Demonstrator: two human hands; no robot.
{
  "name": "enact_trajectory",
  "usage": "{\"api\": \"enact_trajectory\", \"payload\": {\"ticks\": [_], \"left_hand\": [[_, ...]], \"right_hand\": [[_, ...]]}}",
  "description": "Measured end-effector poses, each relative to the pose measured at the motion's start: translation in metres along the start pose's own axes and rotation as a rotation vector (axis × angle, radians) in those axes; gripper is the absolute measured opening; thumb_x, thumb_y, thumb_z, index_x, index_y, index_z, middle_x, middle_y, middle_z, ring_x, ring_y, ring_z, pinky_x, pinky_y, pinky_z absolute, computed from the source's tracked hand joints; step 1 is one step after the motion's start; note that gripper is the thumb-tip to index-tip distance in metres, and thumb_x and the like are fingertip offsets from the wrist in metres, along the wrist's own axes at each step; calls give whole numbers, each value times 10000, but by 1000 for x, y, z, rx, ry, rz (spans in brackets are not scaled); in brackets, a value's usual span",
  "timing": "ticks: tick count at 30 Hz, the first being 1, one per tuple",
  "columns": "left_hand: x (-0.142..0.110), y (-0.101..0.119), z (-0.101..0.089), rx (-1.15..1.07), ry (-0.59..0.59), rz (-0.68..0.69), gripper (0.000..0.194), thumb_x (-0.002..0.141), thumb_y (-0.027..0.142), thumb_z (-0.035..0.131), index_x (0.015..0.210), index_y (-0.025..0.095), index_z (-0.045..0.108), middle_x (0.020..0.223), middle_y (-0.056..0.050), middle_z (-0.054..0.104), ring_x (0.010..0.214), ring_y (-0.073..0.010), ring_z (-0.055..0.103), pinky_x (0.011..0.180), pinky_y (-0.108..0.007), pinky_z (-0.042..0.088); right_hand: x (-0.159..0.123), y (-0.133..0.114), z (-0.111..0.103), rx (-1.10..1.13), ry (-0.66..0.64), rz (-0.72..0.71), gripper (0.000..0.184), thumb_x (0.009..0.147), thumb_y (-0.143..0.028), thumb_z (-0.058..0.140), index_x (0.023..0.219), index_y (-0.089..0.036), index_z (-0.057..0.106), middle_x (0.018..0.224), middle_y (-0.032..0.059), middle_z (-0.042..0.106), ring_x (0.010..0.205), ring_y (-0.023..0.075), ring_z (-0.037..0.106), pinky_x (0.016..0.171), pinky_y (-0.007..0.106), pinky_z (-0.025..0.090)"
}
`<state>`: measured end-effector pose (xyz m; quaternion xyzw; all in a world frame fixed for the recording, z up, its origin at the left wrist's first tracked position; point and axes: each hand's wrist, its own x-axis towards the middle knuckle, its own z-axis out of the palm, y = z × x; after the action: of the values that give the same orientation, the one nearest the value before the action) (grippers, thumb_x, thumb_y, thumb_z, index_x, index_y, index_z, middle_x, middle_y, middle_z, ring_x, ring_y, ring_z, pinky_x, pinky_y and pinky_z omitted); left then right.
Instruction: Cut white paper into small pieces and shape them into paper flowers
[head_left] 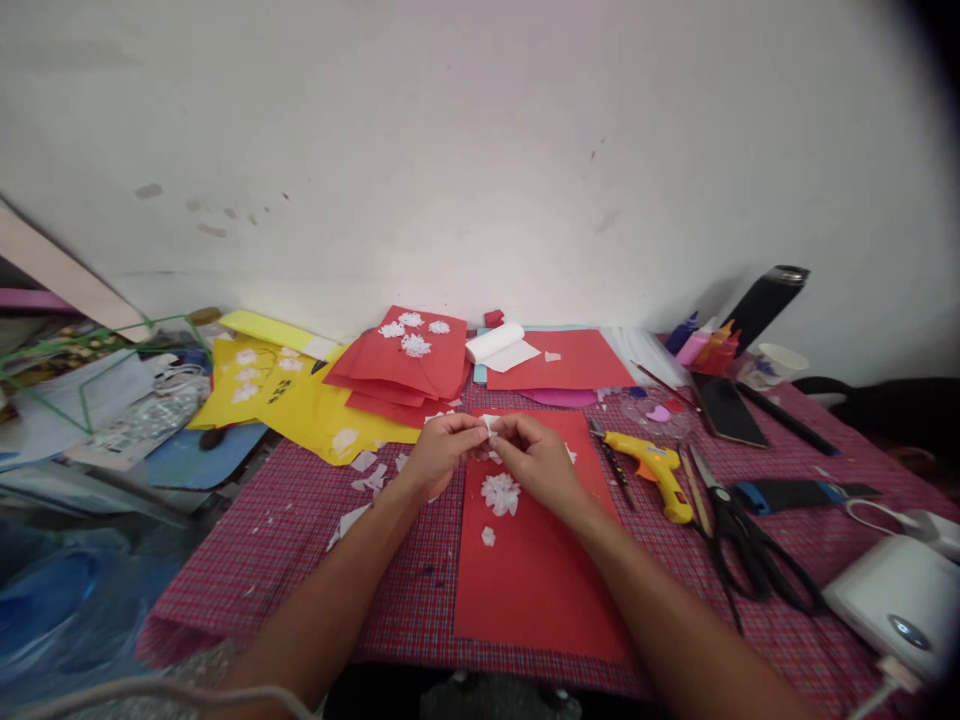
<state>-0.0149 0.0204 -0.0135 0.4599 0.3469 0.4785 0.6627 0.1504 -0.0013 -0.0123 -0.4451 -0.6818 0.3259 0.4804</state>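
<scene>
Both hands meet above the upper part of a red sheet of paper (540,600). Between the fingertips of my left hand (450,445) and my right hand (536,455) is a small piece of white paper (490,424), pinched from both sides. Just below them a ruffled white paper flower (500,493) lies on the red sheet. A smaller crumpled white piece (488,537) sits under that flower. More white bits show partly behind my hands. Loose white scraps (369,480) are scattered on the cloth by my left forearm.
At the back are red sheets with white flowers (415,345), a white paper roll (496,343) and yellow decorated paper (251,385). To the right lie a yellow glue gun (656,470), black-handled scissors (750,550), a blue utility knife (787,494) and a white device (896,600). A dark flask (772,305) leans behind.
</scene>
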Motion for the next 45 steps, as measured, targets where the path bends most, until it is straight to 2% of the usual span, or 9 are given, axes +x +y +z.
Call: {"api": "enact_trajectory", "payload": {"ticks": [15, 30, 36, 45], "left_hand": [[1, -1, 0, -7, 27, -10, 193, 706, 267, 790, 778, 112, 701, 729, -40, 677, 651, -119, 619, 664, -267, 496], [0, -1, -1, -22, -10, -8, 180, 715, 240, 778, 838, 117, 730, 781, -54, 697, 708, -139, 640, 704, -289, 503], [0, -2, -2, 58, -40, 37, 212, 692, 220, 797, 870, 123, 734, 796, -48, 699, 708, -128, 626, 713, -276, 488], [0, -2, 0, 108, 16, 38, 200, 708, 263, 778, 835, 119, 725, 772, -54, 692, 685, -136, 624, 689, -280, 489]], "right_hand": [[1, 0, -1, 0, -11, -22, 107, 884, -231, 558, 857, -199, 656, 801, 7, 681, 723, 157, 603, 666, 263, 449], [0, 0, -1, -27, 5, -16, 122, 898, -228, 528, 811, -195, 607, 770, -3, 652, 693, 143, 581, 648, 250, 432], [1, 3, 0, -49, 36, -20, 126, 893, -236, 529, 784, -200, 582, 735, -16, 627, 665, 137, 567, 620, 242, 417], [1, 4, 1, -61, 16, -10, 149, 913, -268, 508, 829, -202, 612, 788, 8, 670, 702, 153, 590, 654, 258, 439]]}}
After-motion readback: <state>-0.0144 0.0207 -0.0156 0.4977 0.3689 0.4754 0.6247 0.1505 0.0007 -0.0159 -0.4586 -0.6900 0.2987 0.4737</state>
